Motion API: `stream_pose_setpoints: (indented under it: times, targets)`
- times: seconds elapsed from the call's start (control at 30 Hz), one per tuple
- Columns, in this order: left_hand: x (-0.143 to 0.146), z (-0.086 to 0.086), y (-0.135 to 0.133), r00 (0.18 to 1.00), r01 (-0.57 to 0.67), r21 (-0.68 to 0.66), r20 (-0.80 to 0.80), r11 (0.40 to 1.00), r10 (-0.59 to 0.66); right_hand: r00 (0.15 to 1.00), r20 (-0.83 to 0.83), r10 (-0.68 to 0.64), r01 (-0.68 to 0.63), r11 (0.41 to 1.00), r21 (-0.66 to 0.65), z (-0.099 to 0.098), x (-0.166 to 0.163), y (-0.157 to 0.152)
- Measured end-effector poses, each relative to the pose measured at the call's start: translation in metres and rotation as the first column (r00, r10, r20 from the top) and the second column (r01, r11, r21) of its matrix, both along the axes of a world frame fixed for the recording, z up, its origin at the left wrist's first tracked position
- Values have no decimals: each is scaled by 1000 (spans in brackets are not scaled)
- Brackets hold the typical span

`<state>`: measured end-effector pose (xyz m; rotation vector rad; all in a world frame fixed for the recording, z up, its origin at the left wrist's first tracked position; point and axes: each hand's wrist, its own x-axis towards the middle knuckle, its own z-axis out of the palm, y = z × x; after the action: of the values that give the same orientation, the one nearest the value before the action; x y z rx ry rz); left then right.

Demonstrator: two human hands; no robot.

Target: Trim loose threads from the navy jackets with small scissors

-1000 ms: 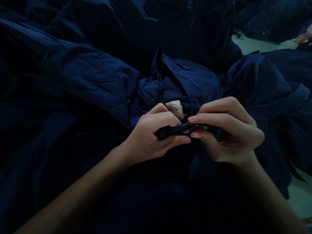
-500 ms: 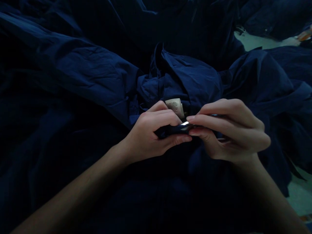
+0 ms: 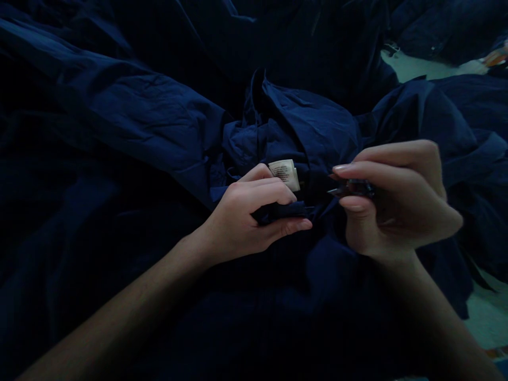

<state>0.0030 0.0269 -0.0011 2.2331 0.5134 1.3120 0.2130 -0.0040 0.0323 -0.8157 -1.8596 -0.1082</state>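
Dark blue fabric of a garment (image 3: 313,116) is bunched up in front of me. My left hand (image 3: 242,219) is closed on a folded edge of it, pinched between thumb and fingers. Just above those fingers, a white printed label (image 3: 284,173) sticks out of the cloth. My right hand (image 3: 408,206) grips small thread snips (image 3: 359,188) with a dark body and thin metal tips that point left. The tips are apart from the held edge, a short way to its right. Part of the snips is hidden by my fingers.
More dark blue cloth (image 3: 151,116) spreads to the left and the back. A pale surface (image 3: 424,66) shows at the upper right, with an orange item (image 3: 496,57) at its edge. Deep shadow hides the lower middle.
My right hand has pulled back to the right with the snips, away from the fabric edge, and their tips now show. My left hand has stayed in place on the fabric.
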Motion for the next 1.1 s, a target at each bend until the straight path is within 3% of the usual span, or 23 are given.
stream_pose_setpoints:
  times: [0.1, 0.2, 0.27, 0.33, 0.5, 0.67, 0.77, 0.83, 0.93, 1.1]
  targets:
    - [-1, 1, 0, 1000, -9, 10, 9, 1000, 9, 991, -119, 54, -74, 982, -172, 1, 0, 0]
    - [-2, 2, -2, 1000, -21, -17, 6, 1000, 21, 974, -91, 208, -227, 901, -371, 3, 2, 3]
    - [-2, 1, -5, 999, -47, -62, 13, 997, 48, 944, 0, 329, -301, 863, -407, 5, 4, 6]
    - [-2, -1, -7, 994, -94, -101, 55, 990, 100, 926, 67, 371, -316, 861, -399, 6, 4, 8]
    - [-1, -6, -10, 950, -144, -113, 262, 983, 169, 944, 179, 278, -219, 930, -294, 3, 5, 9]
    - [-3, -6, -10, 965, -138, -108, 211, 985, 158, 934, 320, 160, -163, 986, -17, -5, 8, 5]
    - [-3, -5, -8, 967, -152, -76, 194, 985, 164, 937, 347, 35, -110, 973, 201, -9, 11, 4]
    - [-3, -3, -6, 980, -147, -45, 126, 988, 151, 935, 354, 11, -116, 954, 277, -10, 14, 4]
    - [-5, 1, -4, 994, -108, -46, 15, 993, 109, 930, 365, 33, -148, 946, 290, -10, 16, 6]
    - [-4, 4, -4, 993, -120, 15, -7, 993, 120, 930, 364, 45, -151, 951, 269, -10, 16, 5]
